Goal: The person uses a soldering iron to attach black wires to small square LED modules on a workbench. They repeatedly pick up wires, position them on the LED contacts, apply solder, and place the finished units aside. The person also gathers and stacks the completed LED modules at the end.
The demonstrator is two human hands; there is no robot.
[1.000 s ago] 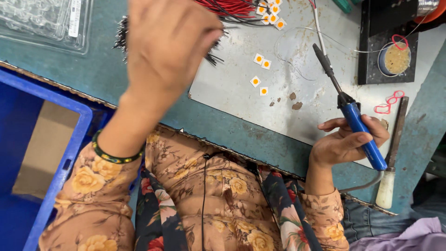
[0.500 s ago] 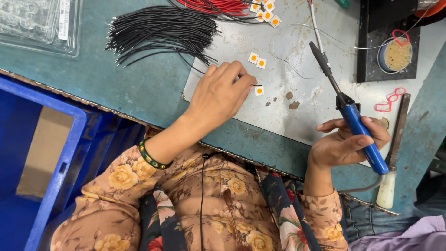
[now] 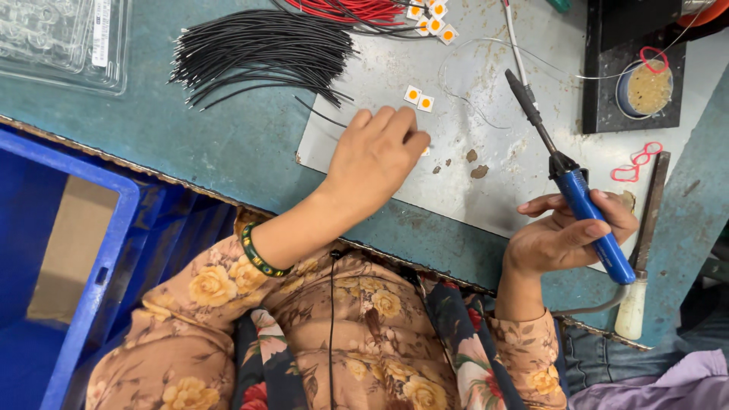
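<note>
The left hand (image 3: 376,163) lies palm-down on the scuffed grey metal sheet (image 3: 486,190), fingers together over a small square chip, two more white-and-orange chips (image 3: 418,99) at 12 o'clock. The right hand (image 3: 566,235) has its fingers clamped round a blue-handled soldering iron (image 3: 566,178), tip toward 11 o'clock. Thin black wires (image 3: 258,57) fan out on the teal table (image 3: 228,152).

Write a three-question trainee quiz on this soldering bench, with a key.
1. True or false: the right hand holds the blue-handled soldering iron with its tip raised off the grey work plate.
2. The bundle beside the left hand is: A black wires, B white tubes, C green tape.
3. Fill in: the small white square chips near the left fingers have ___ centres.

Key: 1 true; 2 A; 3 orange.
</note>
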